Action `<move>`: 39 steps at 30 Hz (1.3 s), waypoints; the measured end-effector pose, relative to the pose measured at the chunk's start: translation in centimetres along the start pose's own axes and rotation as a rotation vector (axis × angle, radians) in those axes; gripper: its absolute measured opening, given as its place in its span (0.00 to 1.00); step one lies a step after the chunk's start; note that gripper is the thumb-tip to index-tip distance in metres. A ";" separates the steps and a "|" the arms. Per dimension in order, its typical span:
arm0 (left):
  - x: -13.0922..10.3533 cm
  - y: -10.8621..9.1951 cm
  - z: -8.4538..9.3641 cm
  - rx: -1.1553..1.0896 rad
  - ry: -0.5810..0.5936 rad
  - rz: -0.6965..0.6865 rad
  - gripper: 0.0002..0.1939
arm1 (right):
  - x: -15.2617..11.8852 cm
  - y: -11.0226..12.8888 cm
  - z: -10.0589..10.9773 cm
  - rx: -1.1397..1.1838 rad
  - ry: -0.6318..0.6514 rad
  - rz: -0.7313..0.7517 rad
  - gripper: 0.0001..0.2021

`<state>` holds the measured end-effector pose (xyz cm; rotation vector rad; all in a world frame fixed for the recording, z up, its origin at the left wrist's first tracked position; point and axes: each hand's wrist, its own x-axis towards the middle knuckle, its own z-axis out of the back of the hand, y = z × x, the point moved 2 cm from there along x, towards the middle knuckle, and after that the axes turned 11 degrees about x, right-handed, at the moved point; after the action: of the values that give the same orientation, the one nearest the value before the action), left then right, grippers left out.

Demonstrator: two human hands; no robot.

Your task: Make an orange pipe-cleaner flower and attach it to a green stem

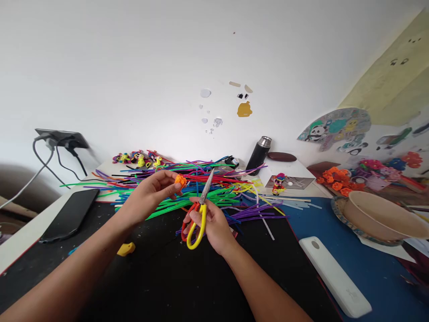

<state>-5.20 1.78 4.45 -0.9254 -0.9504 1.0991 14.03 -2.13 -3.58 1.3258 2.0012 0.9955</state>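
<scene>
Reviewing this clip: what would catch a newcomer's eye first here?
Likely the heap of bright pipe cleaners, spread across the back of the black mat. In front of it, the right hand holds scissors with red and yellow handles, points upward, while the left hand pinches a small orange piece. Off to the right, orange flowers stand out behind a round bowl.

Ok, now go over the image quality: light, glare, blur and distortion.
Head view: soft, diffuse light on the pale wall; head view: bright glints on the flask's metal cap; head view: the scissors and orange piece fairly clear, fine texture hard to read; head view: wide-angle stretching toward the edges, with the bowl looking drawn out and softer.
</scene>
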 end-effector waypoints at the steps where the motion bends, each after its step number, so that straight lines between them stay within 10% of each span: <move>1: 0.1 0.1 0.0 0.006 -0.023 -0.008 0.22 | 0.1 0.0 0.2 0.008 -0.006 0.000 0.36; 30: 0.0 1.0 0.1 0.064 -0.231 -0.131 0.21 | -1.0 -0.4 -1.1 0.044 0.207 -0.135 0.49; 39: 0.0 0.5 -0.7 -0.122 -0.141 -0.024 0.23 | -0.6 -1.1 -0.9 0.048 0.118 -0.130 0.46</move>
<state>-4.70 1.77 3.73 -0.9423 -1.1520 1.1062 12.97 -3.19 -3.95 1.1687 2.1821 0.9905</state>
